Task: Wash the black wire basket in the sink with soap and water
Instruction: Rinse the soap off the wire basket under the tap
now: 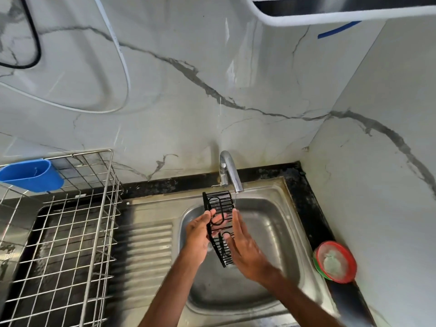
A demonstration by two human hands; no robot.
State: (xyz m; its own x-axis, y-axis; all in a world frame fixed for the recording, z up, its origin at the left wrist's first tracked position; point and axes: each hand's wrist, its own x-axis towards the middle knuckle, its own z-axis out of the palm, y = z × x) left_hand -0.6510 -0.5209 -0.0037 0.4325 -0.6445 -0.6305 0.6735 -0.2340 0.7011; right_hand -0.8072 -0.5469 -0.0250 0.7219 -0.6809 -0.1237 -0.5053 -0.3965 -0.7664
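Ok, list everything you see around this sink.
sink: one, steel, centre
tap: one, chrome, behind the sink
black wire basket: one, black, over the sink, below the tap
dish rack: one, steel wire, left counter
cup: one, blue, on the dish rack
bowl: one, red and green, right counter
cable: one, black, upper left wall
hose: one, white, left wall
left hand: one, grips the basket's left edge
right hand: one, fingers straight on the basket

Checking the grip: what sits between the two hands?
Head view: the black basket stands on edge between the left hand and right hand, over the sink.
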